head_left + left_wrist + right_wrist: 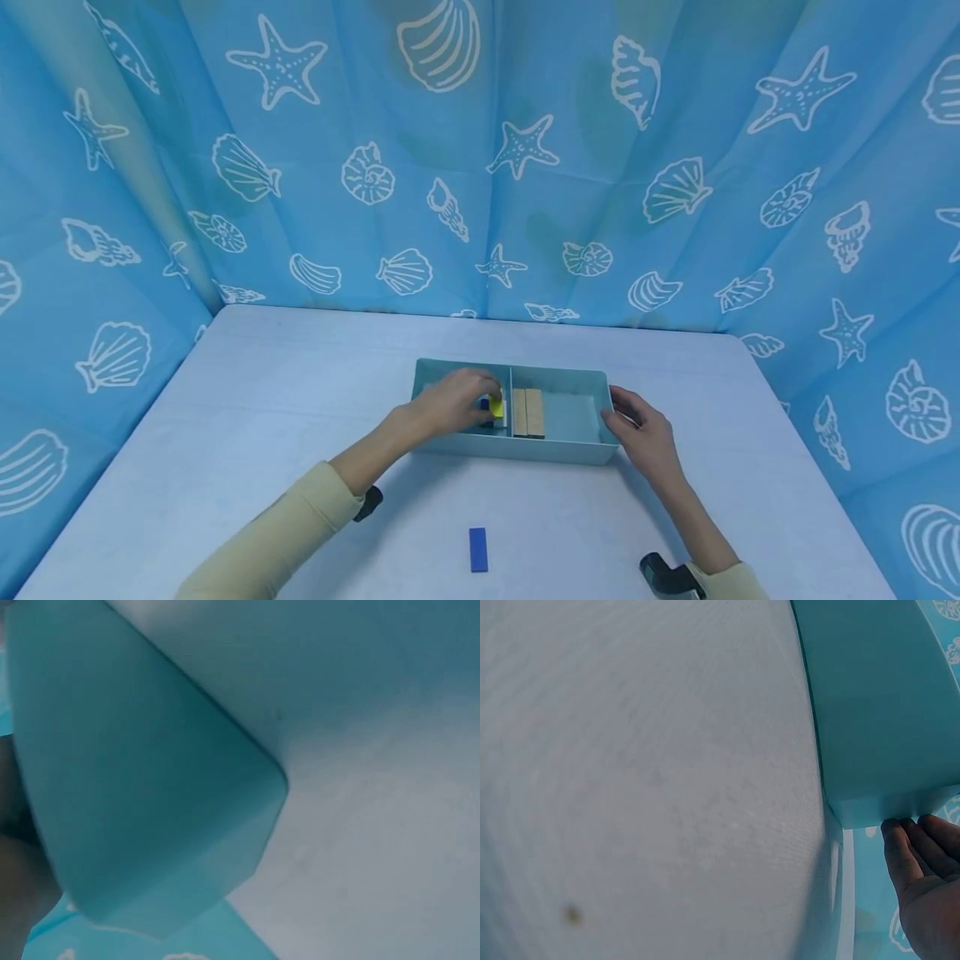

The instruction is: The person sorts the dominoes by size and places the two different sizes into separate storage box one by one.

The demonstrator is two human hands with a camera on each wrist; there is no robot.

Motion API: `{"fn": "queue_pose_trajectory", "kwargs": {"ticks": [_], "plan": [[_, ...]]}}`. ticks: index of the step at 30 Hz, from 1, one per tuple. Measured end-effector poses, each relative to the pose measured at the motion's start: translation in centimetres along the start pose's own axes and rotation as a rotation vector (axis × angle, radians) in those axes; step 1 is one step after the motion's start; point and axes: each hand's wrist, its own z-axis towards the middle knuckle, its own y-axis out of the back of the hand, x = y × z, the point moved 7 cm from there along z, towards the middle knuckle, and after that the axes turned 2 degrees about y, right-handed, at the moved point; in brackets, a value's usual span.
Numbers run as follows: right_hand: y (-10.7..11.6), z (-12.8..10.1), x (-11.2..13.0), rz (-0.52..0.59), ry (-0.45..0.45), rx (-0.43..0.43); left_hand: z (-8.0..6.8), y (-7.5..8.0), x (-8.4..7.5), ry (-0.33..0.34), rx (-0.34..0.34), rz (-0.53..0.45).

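A teal two-compartment box (517, 450) stands on the table, a divider between its halves. My left hand (453, 400) reaches into the left compartment and pinches a small yellow block (496, 407) between thumb and fingers. Beside that block, dark blue and white pieces show partly, and the hand covers the rest of the compartment. Two light wooden blocks (528, 413) lie side by side against the divider in the right compartment. At the box's right end, my right hand (647, 429) touches the outer wall with its fingertips; in the right wrist view its fingers (904, 859) are fairly straight.
A blue rectangular block (478, 550) lies on the white table (225, 467) in front of the box. Blue curtains (450, 167) with white shell and starfish prints hang behind the table and along its sides.
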Motion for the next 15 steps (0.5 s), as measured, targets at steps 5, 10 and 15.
{"fn": "queue_pose_trajectory", "kwargs": {"ticks": [5, 10, 15], "plan": [[0.0, -0.1, 0.1, 0.003, 0.009, -0.005, 0.6, -1.0, 0.6, 0.0, 0.04, -0.006], [0.0, -0.1, 0.2, -0.012, 0.008, -0.004, 0.9, -1.6, 0.8, -0.006, 0.058, -0.01], [0.0, -0.1, 0.2, -0.01, 0.001, 0.002, 1.2, -2.0, 0.9, 0.012, 0.07, 0.005]]}}
